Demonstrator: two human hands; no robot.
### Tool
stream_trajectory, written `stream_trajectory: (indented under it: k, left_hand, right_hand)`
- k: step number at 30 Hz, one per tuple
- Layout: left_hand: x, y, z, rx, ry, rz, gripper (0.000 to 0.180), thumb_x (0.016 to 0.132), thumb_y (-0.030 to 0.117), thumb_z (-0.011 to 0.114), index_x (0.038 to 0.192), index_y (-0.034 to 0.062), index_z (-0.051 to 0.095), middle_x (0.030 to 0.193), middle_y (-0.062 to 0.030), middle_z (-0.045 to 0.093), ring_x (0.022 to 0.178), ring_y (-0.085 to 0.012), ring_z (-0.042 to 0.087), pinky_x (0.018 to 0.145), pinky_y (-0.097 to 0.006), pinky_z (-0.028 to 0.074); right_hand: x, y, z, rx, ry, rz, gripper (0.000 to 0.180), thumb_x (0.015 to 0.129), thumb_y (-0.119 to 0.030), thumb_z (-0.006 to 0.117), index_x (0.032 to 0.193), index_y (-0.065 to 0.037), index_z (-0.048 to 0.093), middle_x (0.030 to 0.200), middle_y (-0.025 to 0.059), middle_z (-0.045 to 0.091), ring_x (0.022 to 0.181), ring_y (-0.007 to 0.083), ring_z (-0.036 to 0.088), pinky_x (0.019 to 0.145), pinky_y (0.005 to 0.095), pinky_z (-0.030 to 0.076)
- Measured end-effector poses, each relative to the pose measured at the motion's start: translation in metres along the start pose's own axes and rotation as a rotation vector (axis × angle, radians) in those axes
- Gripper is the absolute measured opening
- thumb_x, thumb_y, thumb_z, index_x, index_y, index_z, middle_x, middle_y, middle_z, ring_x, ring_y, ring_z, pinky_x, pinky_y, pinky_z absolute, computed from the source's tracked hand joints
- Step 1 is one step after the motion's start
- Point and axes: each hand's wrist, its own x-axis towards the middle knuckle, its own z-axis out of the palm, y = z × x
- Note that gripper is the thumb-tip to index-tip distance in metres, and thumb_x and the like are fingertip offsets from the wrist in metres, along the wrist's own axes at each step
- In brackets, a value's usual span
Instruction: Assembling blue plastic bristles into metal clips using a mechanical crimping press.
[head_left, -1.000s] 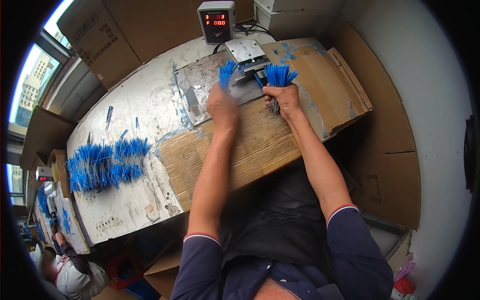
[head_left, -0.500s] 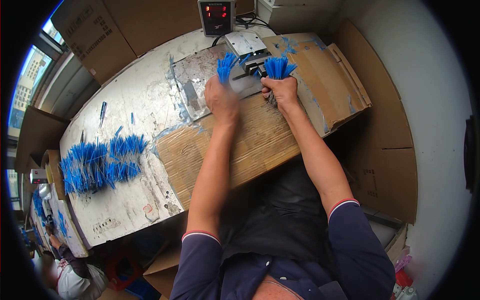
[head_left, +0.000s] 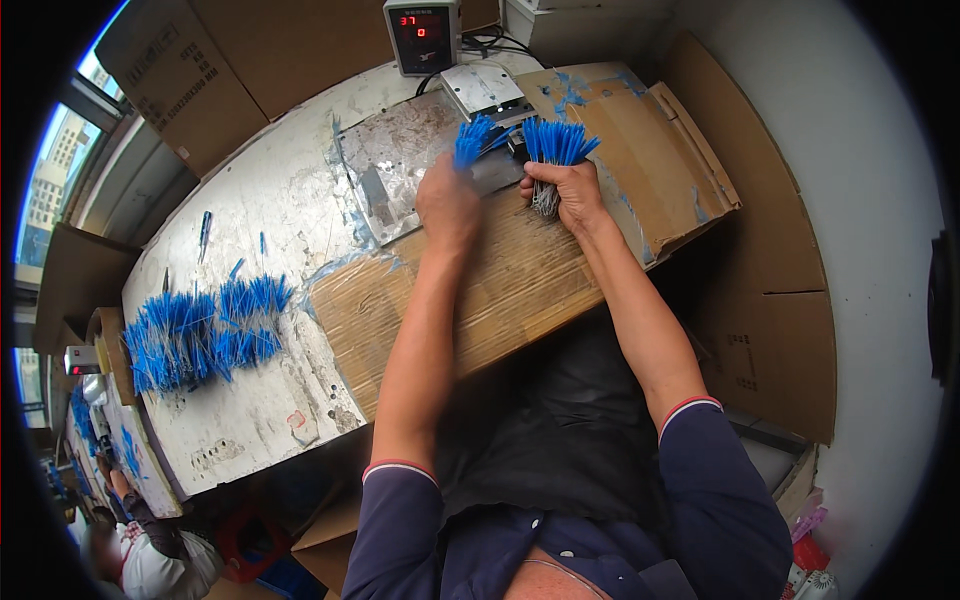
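My left hand (head_left: 447, 207), slightly smeared by motion, is closed around a small bunch of blue-tipped wires (head_left: 475, 142). Their blue ends lean right, close to the small metal machine (head_left: 487, 92) on its steel plate. In my right hand (head_left: 572, 192) is a thicker bunch of blue-tipped wires (head_left: 557, 143). Its blue ends fan upward, and grey strands hang below my fingers. The machine's dark front part lies between the two bunches and is partly hidden by them.
A counter with a red display (head_left: 424, 38) stands behind the machine. Piles of blue-tipped wires (head_left: 200, 330) and a pen-like tool (head_left: 205, 235) lie on the worn white table (head_left: 290, 390). Cardboard (head_left: 400, 320) covers its near edge; a flattened carton (head_left: 620, 150) lies right. A co-worker (head_left: 165, 555) sits lower left.
My left hand has moved slightly right, bringing its bunch nearer the machine and the other bunch. My right hand stays nearly in place with its bunch. The red display reads differently.
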Motion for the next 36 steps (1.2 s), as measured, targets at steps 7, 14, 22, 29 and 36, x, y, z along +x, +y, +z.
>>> stream_trajectory:
  k: [7,14,22,29,36]
  left_hand:
    - [0.0,0.002,0.0,0.055,-0.042,-0.014,0.019,0.084,0.009,0.068,0.101,0.0058,0.061,0.083,-0.0198,0.066,0.081,-0.0406,0.064,0.072,-0.05,0.048]
    - [-0.002,0.003,0.0,0.115,-0.023,0.111,0.022,0.079,0.005,0.067,0.101,0.0048,0.063,0.084,-0.018,0.066,0.083,-0.0379,0.064,0.074,-0.049,0.049]
    - [0.0,0.003,-0.004,-0.021,0.026,-0.098,0.016,0.083,0.005,0.065,0.099,0.0049,0.06,0.079,-0.0183,0.068,0.076,-0.0398,0.067,0.068,-0.05,0.049]
    - [0.0,-0.008,-0.001,-0.142,0.103,-0.133,0.009,0.092,0.009,0.062,0.1,0.0079,0.06,0.08,-0.0094,0.072,0.073,-0.0339,0.07,0.066,-0.045,0.051]
    - [0.001,-0.001,-0.004,-0.244,0.165,-0.167,0.006,0.093,0.01,0.055,0.095,0.0066,0.06,0.083,-0.0147,0.069,0.079,-0.0382,0.066,0.071,-0.05,0.049]
  right_hand:
    - [-0.003,-0.004,-0.005,0.052,-0.062,0.063,0.013,0.079,-0.001,0.075,0.088,0.003,0.067,0.077,0.0125,0.068,0.068,0.0234,0.07,0.063,0.0364,0.062]
    - [-0.002,-0.005,-0.005,-0.006,-0.058,0.088,0.015,0.078,-0.002,0.077,0.089,0.002,0.067,0.078,0.01,0.068,0.065,0.0209,0.069,0.06,0.0344,0.06]
    - [-0.003,-0.01,-0.009,-0.059,-0.105,0.147,0.013,0.08,-0.002,0.076,0.088,0.001,0.067,0.073,0.0081,0.066,0.061,0.0174,0.066,0.054,0.0291,0.056]
    - [-0.006,-0.002,0.009,-0.093,0.014,0.025,0.009,0.08,0.001,0.075,0.084,0.003,0.067,0.072,0.0081,0.066,0.057,0.0157,0.065,0.048,0.0266,0.053]
    - [0.004,0.007,0.024,-0.188,0.206,-0.03,0.008,0.077,0.004,0.075,0.077,0.007,0.067,0.068,0.0108,0.066,0.051,0.0169,0.064,0.042,0.0271,0.051]
